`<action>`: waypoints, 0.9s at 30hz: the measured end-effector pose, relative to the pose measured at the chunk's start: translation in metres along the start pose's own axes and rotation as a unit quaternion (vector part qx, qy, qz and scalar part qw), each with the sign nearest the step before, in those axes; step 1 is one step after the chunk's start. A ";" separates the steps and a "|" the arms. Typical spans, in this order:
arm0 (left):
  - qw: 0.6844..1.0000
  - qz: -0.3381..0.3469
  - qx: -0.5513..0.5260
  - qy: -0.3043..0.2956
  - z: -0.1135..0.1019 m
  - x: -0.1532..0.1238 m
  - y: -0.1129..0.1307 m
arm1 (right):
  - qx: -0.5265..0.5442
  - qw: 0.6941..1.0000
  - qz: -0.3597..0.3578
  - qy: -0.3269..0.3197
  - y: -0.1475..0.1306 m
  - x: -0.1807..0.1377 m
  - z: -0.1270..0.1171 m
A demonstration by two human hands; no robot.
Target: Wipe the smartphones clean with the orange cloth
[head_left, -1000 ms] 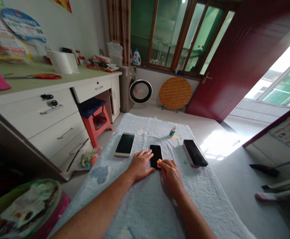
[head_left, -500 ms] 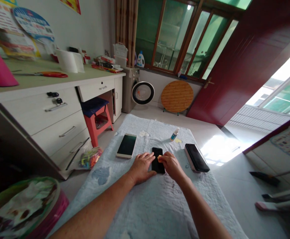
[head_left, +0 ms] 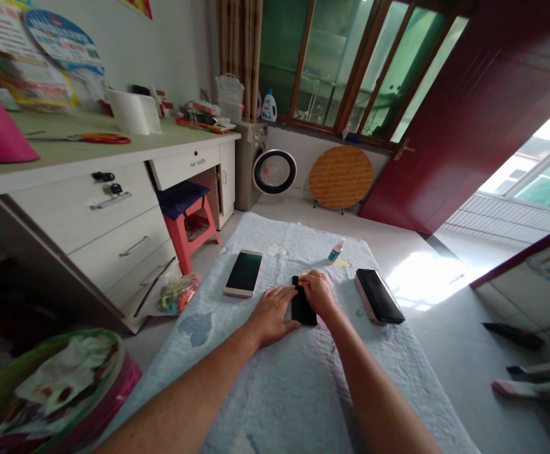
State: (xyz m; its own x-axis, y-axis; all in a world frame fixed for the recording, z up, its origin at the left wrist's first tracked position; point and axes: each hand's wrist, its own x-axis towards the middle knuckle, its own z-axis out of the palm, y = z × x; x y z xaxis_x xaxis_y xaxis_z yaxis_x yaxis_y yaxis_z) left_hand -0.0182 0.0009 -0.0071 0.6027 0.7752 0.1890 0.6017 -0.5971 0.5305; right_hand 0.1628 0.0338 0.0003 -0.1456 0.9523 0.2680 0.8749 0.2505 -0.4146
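Note:
A black smartphone [head_left: 305,310] lies face up on the cloth-covered table. My left hand [head_left: 275,315] holds it steady along its left side, fingers on the edge and thumb near the lower corner. Pinched in my right hand [head_left: 319,293] is a small orange-yellow piece [head_left: 302,279], perhaps cloth or sponge, pressed on the phone's upper end; my fingers hide most of it. To the left rests a larger white-framed phone [head_left: 243,273] with a dark screen. On the right is a dark phone [head_left: 379,296] in a pinkish folding case. A small spray bottle [head_left: 336,251] stands beyond my hands.
A pale blue quilted cloth [head_left: 265,391] covers the table. At left are a white desk [head_left: 99,214], a red stool [head_left: 189,227] and a waste basket [head_left: 123,378]. Behind stand a washing machine [head_left: 247,167] with its door ajar and a round wooden board [head_left: 341,176].
My right hand has slid the orange-yellow piece up the phone, from its middle to its top end. My left hand stays at the phone's left side. The view has shifted slightly.

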 end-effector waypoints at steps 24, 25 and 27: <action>1.000 -0.001 0.006 0.001 -0.001 0.000 -0.002 | 0.035 0.999 -0.002 -0.041 0.009 -0.009 -0.018; 1.000 -0.001 0.006 0.002 -0.001 0.000 -0.001 | 0.022 0.999 0.005 -0.026 0.010 -0.002 -0.013; 1.000 -0.004 0.009 0.000 -0.002 0.000 -0.001 | -0.001 1.000 0.017 -0.007 0.009 0.009 -0.005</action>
State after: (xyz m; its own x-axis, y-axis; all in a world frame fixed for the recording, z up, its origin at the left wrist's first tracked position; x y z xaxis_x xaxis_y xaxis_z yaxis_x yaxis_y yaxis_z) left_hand -0.0198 0.0022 -0.0062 0.5978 0.7802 0.1841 0.6156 -0.5940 0.5180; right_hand 0.1720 0.0440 0.0033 -0.1225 0.9626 0.2416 0.8800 0.2179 -0.4220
